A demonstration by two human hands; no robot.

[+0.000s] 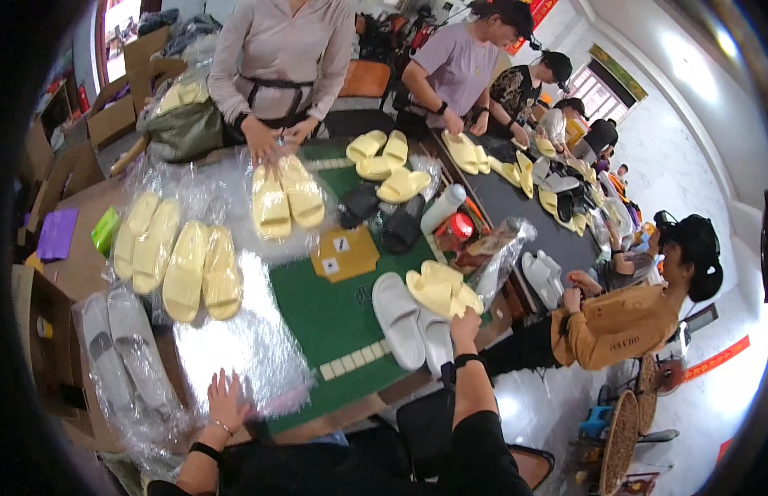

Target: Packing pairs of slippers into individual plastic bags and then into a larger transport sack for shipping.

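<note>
My left hand (225,401) rests with spread fingers at the near edge of a stack of clear plastic bags (235,343); it holds nothing. To the right, my right hand (465,329) is closed at the near end of a pair of pale yellow slippers (443,288). This pair lies partly over a pair of light grey slippers (398,318). Bagged yellow slippers (188,269) lie beyond my left hand, and bagged grey slippers (140,351) are to its left. Across the table, a person's hands (272,140) touch another yellow pair (286,198) on plastic.
Black slippers (402,225), loose yellow slippers (384,157), a yellow card (344,254), a white bottle (443,207) and a red-lidded jar (458,229) occupy the green table (318,314). Cardboard boxes (45,355) stand at left. A co-worker in brown (615,331) is at right; several others line the far table.
</note>
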